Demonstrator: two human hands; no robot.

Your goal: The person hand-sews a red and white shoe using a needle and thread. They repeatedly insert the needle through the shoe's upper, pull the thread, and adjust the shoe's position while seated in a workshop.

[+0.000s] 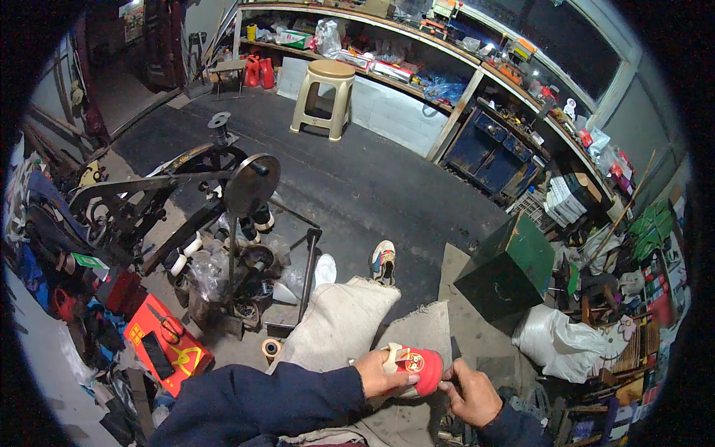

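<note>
red shoe-like piece (427,383) sat above the lap cloth (344,316), between the hands. left hand (378,377) gripped it, thumb across its near side, by the cream flap (391,358). right hand (474,396) was curled at its right edge; couldn't tell if it pinched anything. judged light, fairly soft, hardly fragile, perhaps a bit slick; best held round the body, not by the flap.

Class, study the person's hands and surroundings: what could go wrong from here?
1. The small, rounded red piece with a gold emblem might slip from the left hand onto the coarse beige cloth below.
2. The dark metal scissors and black rectangular phone, lying on the flat red box with yellow marks, may slide off if the box is knocked.
</note>
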